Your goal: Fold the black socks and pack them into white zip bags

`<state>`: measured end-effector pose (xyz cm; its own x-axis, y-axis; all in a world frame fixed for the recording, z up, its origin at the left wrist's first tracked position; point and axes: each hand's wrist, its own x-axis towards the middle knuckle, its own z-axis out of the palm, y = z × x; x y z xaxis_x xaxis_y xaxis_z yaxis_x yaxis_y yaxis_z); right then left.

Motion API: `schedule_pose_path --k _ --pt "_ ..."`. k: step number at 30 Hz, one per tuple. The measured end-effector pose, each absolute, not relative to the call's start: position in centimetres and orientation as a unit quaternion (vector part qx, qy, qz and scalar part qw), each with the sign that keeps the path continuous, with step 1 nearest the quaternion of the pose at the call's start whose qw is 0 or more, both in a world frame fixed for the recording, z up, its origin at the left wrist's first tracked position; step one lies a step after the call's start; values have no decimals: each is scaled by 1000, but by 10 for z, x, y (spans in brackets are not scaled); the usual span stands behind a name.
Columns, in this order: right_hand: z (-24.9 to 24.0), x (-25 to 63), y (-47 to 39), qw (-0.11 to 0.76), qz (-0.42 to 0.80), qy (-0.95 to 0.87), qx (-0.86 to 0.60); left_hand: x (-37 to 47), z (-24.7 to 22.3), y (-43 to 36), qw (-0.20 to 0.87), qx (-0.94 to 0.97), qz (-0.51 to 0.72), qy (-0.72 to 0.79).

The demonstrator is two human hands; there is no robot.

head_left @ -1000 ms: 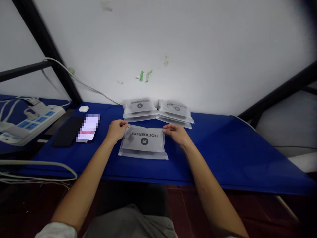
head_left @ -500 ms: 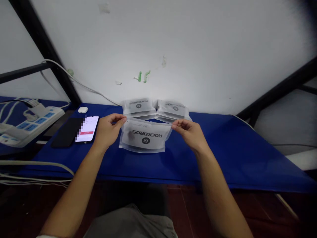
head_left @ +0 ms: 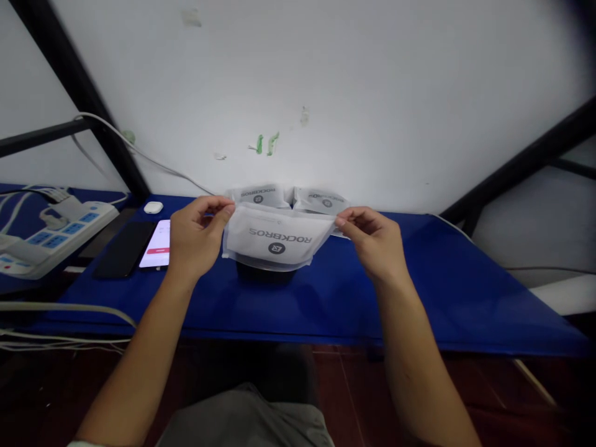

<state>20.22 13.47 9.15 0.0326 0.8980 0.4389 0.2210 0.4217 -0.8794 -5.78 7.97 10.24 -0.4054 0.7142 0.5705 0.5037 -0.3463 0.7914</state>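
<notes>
Both hands pinch closed at the top corners of one frosted ROCKBROS pouch [head_left: 274,231], over the blue tabletop [head_left: 447,292]. Left to right: power strip [head_left: 69,230], cut off at frame edge; white earbud-type case [head_left: 153,207]; black phone-like slab [head_left: 123,251]; lit phone [head_left: 159,236], red bar on screen, text unreadable, right side hidden by left hand [head_left: 198,241]. Left thumb and index grip pouch's left corner, other fingers curled. Pouch tilted, brand upside down, round logo, small print illegible; dark patch under lower edge, shadow or object, can't tell. Behind, left rear pouch [head_left: 258,195] and right rear pouch [head_left: 320,200], also ROCKBROS, lower parts mostly covered. Right hand [head_left: 379,245]: thumb and index on right corner.
</notes>
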Motion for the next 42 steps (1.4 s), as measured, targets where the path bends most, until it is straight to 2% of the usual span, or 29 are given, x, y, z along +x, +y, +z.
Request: schedule_pose_path --k 11,18,25,28,30,35,39,42 --pt "121 197 130 646 178 -633 -387 -43 137 73 -24 529 685 501" --pt "133 190 122 676 176 -613 -370 -38 152 65 -67 514 714 470" --pt "88 186 152 576 271 -625 -451 -64 101 89 91 541 589 593" --pt "60 182 161 518 306 -642 -476 -78 74 92 118 537 519 655" --pt "42 177 161 479 288 -663 -499 -85 60 89 126 529 497 676" --pt "9 169 154 380 258 -717 -524 -105 34 78 125 479 548 674" --pt "3 167 151 370 238 -736 -514 -128 25 74 81 350 654 666" --pt "1 166 152 370 238 -740 -509 -145 18 69 23 271 681 680"
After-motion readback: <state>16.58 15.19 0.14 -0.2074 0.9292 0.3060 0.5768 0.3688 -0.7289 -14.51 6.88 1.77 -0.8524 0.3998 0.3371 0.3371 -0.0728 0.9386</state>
